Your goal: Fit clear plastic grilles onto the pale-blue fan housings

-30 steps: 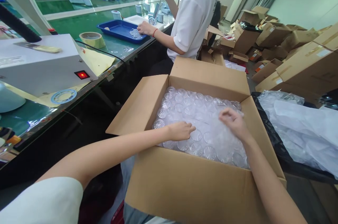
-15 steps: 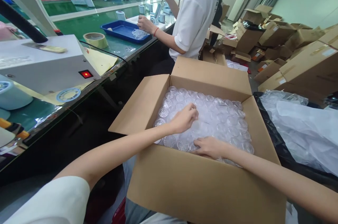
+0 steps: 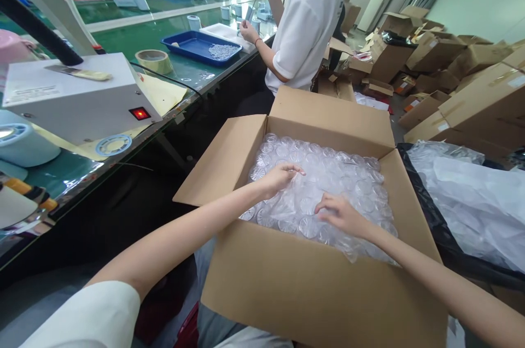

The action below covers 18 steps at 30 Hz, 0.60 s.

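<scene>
In front of me an open cardboard box (image 3: 328, 293) holds rows of clear round plastic pieces (image 3: 308, 226), covered partly by thin clear plastic film (image 3: 287, 200). My left hand (image 3: 283, 177) is over the middle of the pieces, its fingers stretched to the right and nothing plainly held. Just right of it, my right hand (image 3: 340, 215) hovers low over the film near the box's front wall, fingers loosely bent and apart. Whether its fingertips touch the film I cannot tell. Some film hangs over the front edge of the box.
On the left, a green-topped bench (image 3: 118, 41) bears a grey machine (image 3: 82, 102) with a lit red switch, a tape roll (image 3: 153, 62) and a blue tray (image 3: 197, 51). A person in white (image 3: 307, 25) works beyond the box. Cartons (image 3: 438, 52) and plastic sheeting (image 3: 471, 189) are at right.
My right hand has risen and moved slightly right, off the front row of pieces. My left hand's fingers have straightened from a curled grip. The film lies more spread between the hands.
</scene>
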Each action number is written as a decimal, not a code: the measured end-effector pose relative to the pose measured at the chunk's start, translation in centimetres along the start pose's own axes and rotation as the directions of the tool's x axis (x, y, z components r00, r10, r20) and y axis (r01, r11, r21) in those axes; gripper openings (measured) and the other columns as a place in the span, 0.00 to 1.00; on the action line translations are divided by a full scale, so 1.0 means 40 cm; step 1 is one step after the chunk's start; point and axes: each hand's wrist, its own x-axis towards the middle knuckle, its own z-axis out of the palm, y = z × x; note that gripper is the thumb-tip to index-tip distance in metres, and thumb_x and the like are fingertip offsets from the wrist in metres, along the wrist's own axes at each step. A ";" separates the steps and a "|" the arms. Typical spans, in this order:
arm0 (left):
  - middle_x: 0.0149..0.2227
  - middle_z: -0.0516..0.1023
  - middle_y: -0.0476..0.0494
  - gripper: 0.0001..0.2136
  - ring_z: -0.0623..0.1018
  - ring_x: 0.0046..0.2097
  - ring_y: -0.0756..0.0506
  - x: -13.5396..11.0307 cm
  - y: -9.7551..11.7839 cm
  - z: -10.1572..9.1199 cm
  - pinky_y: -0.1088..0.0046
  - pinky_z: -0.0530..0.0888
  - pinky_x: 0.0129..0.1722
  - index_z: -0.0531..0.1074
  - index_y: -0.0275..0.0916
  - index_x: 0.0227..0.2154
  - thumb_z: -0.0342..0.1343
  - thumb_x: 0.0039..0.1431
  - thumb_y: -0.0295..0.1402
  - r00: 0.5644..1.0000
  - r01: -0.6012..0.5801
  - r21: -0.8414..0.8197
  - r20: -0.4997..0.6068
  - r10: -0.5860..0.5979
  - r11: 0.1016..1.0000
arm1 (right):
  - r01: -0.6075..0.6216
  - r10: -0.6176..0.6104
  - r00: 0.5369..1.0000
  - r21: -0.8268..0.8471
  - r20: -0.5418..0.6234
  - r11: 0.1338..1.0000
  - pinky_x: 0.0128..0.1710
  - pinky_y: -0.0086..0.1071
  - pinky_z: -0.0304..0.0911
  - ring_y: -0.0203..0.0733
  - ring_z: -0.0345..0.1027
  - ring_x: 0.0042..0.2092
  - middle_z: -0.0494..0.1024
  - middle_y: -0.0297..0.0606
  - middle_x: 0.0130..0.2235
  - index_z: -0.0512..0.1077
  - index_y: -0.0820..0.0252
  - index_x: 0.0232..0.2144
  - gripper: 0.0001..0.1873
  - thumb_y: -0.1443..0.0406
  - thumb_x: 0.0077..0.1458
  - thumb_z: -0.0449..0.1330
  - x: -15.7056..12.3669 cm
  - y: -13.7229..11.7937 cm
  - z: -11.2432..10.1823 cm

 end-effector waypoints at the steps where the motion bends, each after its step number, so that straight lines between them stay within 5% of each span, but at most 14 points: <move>1: 0.25 0.68 0.48 0.15 0.65 0.24 0.51 0.000 0.000 -0.003 0.76 0.62 0.23 0.70 0.35 0.36 0.36 0.64 0.32 1.000 -0.006 0.017 0.028 0.005 1.000 | 0.026 -0.026 0.999 0.006 0.027 1.000 0.33 0.30 0.63 0.40 0.69 0.35 0.73 0.39 0.37 0.71 0.59 0.45 0.11 0.64 0.61 0.55 -0.004 -0.006 0.005; 3: 0.26 0.70 0.47 0.17 0.66 0.24 0.51 -0.002 0.002 -0.010 0.76 0.62 0.23 0.71 0.35 0.34 0.38 0.65 0.37 0.996 -0.038 0.073 0.085 0.032 0.997 | 0.076 -0.077 0.994 0.006 0.077 0.997 0.27 0.28 0.58 0.39 0.67 0.31 0.73 0.36 0.36 0.71 0.55 0.48 0.16 0.65 0.55 0.61 -0.009 -0.017 0.030; 6: 0.23 0.71 0.49 0.11 0.67 0.25 0.51 -0.023 -0.003 -0.017 0.75 0.61 0.25 0.74 0.37 0.30 0.56 0.56 0.40 0.967 -0.151 0.199 0.234 0.103 0.968 | 0.132 -0.132 0.986 0.007 0.101 0.991 0.23 0.27 0.51 0.38 0.65 0.29 0.72 0.35 0.33 0.74 0.52 0.44 0.13 0.65 0.55 0.60 -0.008 -0.016 0.082; 10: 0.18 0.71 0.52 0.14 0.71 0.26 0.47 -0.073 -0.035 0.000 0.74 0.62 0.27 0.79 0.42 0.31 0.68 0.38 0.23 0.855 -0.364 0.352 0.493 0.160 0.862 | 0.155 -0.157 0.987 0.050 0.032 0.987 0.24 0.28 0.52 0.37 0.63 0.28 0.70 0.35 0.27 0.75 0.56 0.34 0.11 0.62 0.63 0.53 -0.004 0.013 0.125; 13: 0.22 0.75 0.49 0.14 0.74 0.30 0.46 -0.092 -0.070 0.036 0.72 0.67 0.32 0.79 0.41 0.34 0.64 0.44 0.19 0.780 -0.485 0.417 0.604 0.163 0.769 | 0.121 -0.114 0.991 0.106 -0.073 0.987 0.26 0.28 0.57 0.35 0.63 0.28 0.70 0.34 0.27 0.72 0.61 0.29 0.18 0.60 0.66 0.50 -0.004 0.032 0.134; 18: 0.37 0.77 0.45 0.07 0.76 0.38 0.49 -0.079 -0.114 0.090 0.66 0.75 0.41 0.73 0.34 0.38 0.53 0.64 0.32 0.725 -0.572 0.463 0.672 0.152 0.677 | 0.060 -0.002 0.973 0.246 -0.231 0.967 0.29 0.30 0.62 0.35 0.65 0.30 0.71 0.34 0.29 0.70 0.61 0.29 0.19 0.56 0.66 0.50 0.005 0.031 0.117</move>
